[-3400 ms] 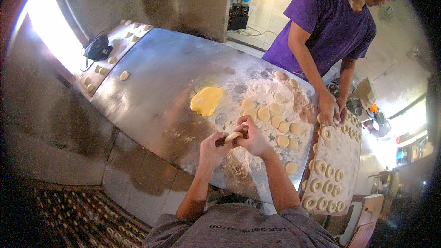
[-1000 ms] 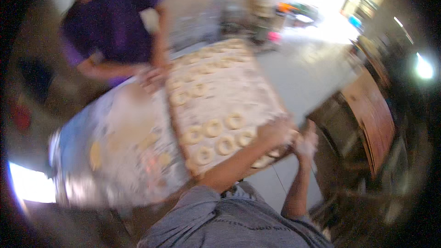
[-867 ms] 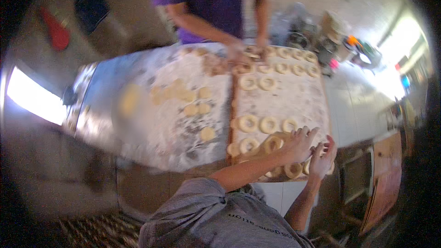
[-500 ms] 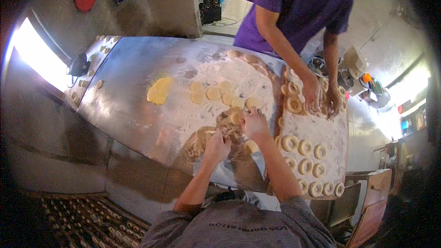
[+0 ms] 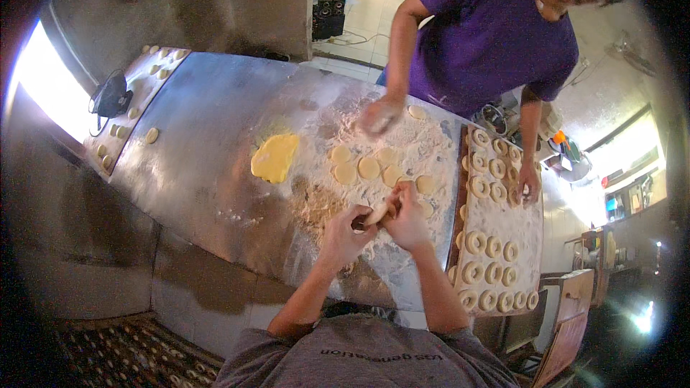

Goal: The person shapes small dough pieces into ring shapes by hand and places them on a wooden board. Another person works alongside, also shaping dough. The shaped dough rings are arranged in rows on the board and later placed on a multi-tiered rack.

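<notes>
My left hand and my right hand meet above the near side of a floured metal table. Between them they grip a pale piece of dough, its full shape partly covered by fingers. Just beyond my hands lie several flat round dough discs in white flour. Left of the discs rests a yellow slab, soft-looking and flattened. Beside my left hand is a patch of crumbly, brownish flour.
At right, a floured board bears rows of dough rings. Across the table stands a person in a purple shirt, one blurred hand over the flour, the other by the rings. More discs lie at the far left.
My hands were apart, the right one at a disc on the table; now they come together on a dough piece. The co-worker's one hand has swung from the board to the floured table.
</notes>
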`<state>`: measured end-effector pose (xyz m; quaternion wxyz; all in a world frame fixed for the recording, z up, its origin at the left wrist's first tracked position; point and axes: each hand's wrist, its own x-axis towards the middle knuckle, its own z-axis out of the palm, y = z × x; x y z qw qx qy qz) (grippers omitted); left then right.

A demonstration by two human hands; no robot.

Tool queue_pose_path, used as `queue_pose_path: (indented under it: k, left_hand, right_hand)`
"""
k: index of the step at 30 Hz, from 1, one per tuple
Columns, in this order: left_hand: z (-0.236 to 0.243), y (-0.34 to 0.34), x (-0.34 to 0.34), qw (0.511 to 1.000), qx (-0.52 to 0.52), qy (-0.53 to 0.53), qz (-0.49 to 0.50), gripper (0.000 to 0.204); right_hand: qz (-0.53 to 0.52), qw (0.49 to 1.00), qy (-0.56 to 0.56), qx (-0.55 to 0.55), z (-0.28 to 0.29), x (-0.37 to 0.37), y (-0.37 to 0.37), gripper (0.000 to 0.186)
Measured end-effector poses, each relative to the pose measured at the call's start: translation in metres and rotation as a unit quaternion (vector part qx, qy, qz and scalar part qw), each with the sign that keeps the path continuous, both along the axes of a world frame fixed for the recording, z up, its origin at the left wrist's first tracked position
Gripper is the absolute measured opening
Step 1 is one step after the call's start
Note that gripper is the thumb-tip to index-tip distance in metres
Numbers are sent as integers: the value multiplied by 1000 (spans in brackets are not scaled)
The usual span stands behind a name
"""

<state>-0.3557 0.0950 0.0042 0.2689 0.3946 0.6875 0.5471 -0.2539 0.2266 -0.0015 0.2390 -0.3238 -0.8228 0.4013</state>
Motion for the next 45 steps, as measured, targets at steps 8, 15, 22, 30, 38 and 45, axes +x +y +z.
queue_pose_path:
  k: [8,15,22,30,38,45]
  left_hand:
    - [-49,17,-9,989,78,-1,122,59]
    - [-5,8,6,871,259,-418,6,34]
    - [-46,28,59,997,68,1,20,39]
    - [-11,83,149,960,237,-146,-16,31]
    - [38,140,275,984,85,110,-109,32]
    - [38,186,396,963,-38,110,-242,34]
  right_hand:
    - [169,890,166,-390,-2,-3,-15,51]
    - [91,975,137,-152,19,16,-29,38]
    - [72,946,160,-271,34,50,-23,76]
    - [26,915,257,-311,51,144,2,57]
    - [-89,878,354,-310,55,285,41,42]
    - [-230,861,366,-268,53,413,66,63]
